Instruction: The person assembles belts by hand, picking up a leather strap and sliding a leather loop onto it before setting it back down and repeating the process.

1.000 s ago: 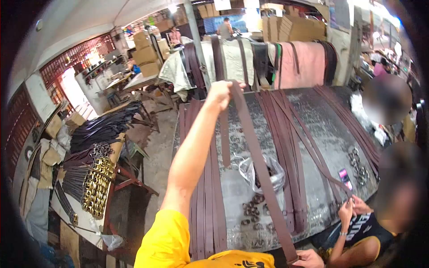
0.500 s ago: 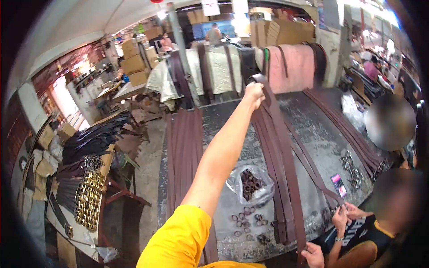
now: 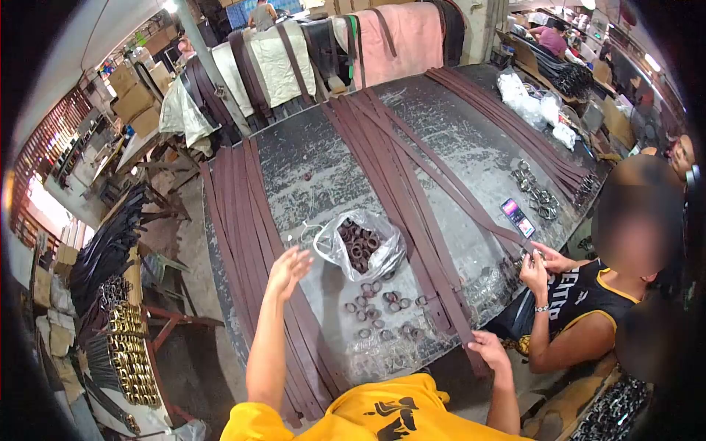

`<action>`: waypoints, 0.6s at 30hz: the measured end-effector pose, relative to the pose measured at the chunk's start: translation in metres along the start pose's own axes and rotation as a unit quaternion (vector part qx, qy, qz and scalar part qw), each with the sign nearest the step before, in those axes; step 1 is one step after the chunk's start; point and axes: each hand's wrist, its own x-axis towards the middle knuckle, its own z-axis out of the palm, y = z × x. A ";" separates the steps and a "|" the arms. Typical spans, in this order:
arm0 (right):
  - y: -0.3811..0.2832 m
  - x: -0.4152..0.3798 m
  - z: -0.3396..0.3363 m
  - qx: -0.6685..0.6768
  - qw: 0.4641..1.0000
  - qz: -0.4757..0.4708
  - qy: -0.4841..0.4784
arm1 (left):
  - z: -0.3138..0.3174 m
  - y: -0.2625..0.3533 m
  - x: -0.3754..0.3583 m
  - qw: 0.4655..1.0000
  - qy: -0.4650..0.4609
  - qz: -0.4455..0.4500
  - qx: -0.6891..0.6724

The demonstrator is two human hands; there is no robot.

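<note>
My left hand (image 3: pixel 289 272) is raised over the left bundle of brown belt straps (image 3: pixel 246 213), its fingers stretched out and nothing in them. Just right of it sits a clear plastic bag (image 3: pixel 393 253) holding many dark brown belt loops (image 3: pixel 358 242). More loose loops (image 3: pixel 368 305) are scattered on the table below the bag. My right hand (image 3: pixel 488 350) is closed on the near end of a brown belt strap (image 3: pixel 430 275) at the table's front edge. This strap runs away from me over the middle bundle of straps (image 3: pixel 368 162).
A co-worker at the right holds another strap's end in both hands (image 3: pixel 540 268), near a lit phone (image 3: pixel 517 218). Metal buckles (image 3: pixel 535 191) and a third strap bundle (image 3: pixel 507 125) lie beyond. Gold buckles (image 3: pixel 132 353) hang on a side bench at left.
My left hand has released the strap's far end and drawn back toward me, to beside the bag. The strap now lies on the middle bundle. My view has shifted to the right.
</note>
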 end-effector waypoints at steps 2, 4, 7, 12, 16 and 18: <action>-0.006 0.016 0.006 -0.030 0.998 -0.030 0.040 | -0.021 -0.016 -0.050 0.999 0.051 -0.015 0.010; 0.013 0.056 0.006 -0.020 0.996 -0.065 0.063 | -0.037 -0.040 -0.091 0.995 0.096 -0.034 0.020; -0.020 0.094 0.022 -0.005 0.986 -0.134 0.102 | -0.054 -0.082 -0.145 0.985 0.151 -0.058 0.054; -0.060 0.149 0.046 -0.098 0.970 -0.144 0.167 | -0.050 -0.170 -0.201 0.935 0.231 -0.048 0.264; -0.055 0.156 0.052 -0.286 0.890 -0.236 0.265 | -0.022 -0.194 -0.240 0.862 0.267 0.057 0.426; -0.042 0.146 0.062 -0.347 0.826 -0.325 0.302 | -0.008 -0.191 -0.254 0.840 0.275 0.059 0.464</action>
